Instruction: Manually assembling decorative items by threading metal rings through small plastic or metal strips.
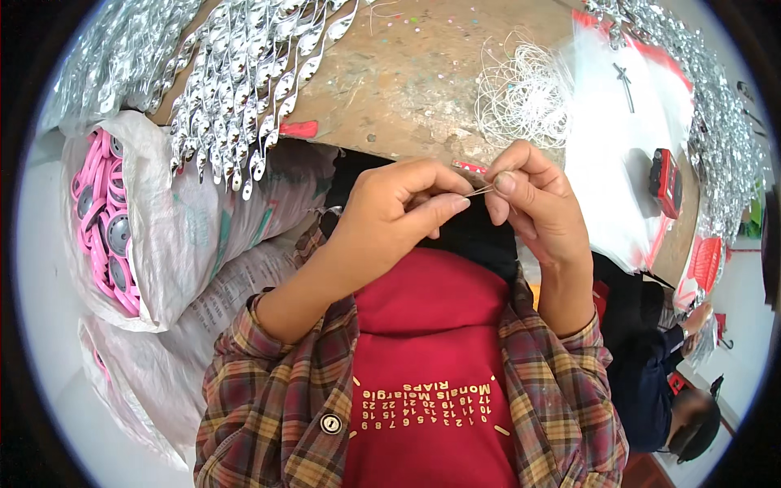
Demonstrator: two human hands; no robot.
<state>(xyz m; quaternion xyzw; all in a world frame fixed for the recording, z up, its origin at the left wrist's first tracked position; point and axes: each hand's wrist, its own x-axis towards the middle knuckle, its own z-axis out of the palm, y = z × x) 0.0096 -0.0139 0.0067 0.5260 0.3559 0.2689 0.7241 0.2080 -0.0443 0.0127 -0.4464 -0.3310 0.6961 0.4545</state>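
Observation:
Over the near table edge, my left hand (403,199) and my right hand (537,203) are held close together. A short, thin strand (480,192), like cord or wire, runs between their fingertips. Thumb and forefinger of each hand pinch it, so both hands are closed. Its exact kind and its ends are too fine to make out. Just beyond my right hand lies a loose tangle of thin white cord (525,93) on the table. A small red and white piece (469,167) shows behind the fingertips.
Silver twisted strips (244,81) hang over the table's (390,89) left side. Clear plastic bags (606,138) lie at right, with a dark cross-shaped tool (625,85) and a red-black box (665,183). A white sack (195,220) holds pink-grey parts (106,220). Another person (659,390) is at lower right.

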